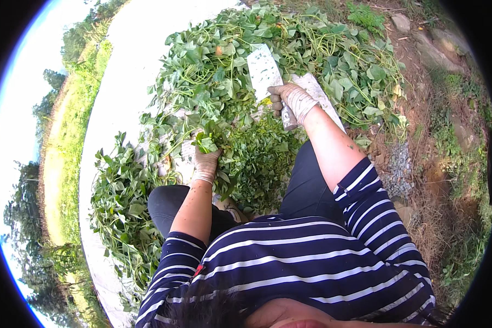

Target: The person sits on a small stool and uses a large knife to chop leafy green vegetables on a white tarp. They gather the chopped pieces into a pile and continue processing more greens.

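Note:
My right hand, in a soiled glove, grips the handle of a cleaver. Its broad blade points away from me over the leafy vines and bears bits of green. My left hand, also gloved, holds a bunch of green leaves; part of the bunch hides behind the fingers. Between my knees lies a heap of chopped green leaves, just right of my left hand. Long leafy vines are piled in an arc in front of me.
More vines lie to the left on a pale ground sheet. Pale material shows beside my right wrist. On the right are bare soil, gravel, dry grass and rocks. A grassy field and trees stand beyond the sheet.

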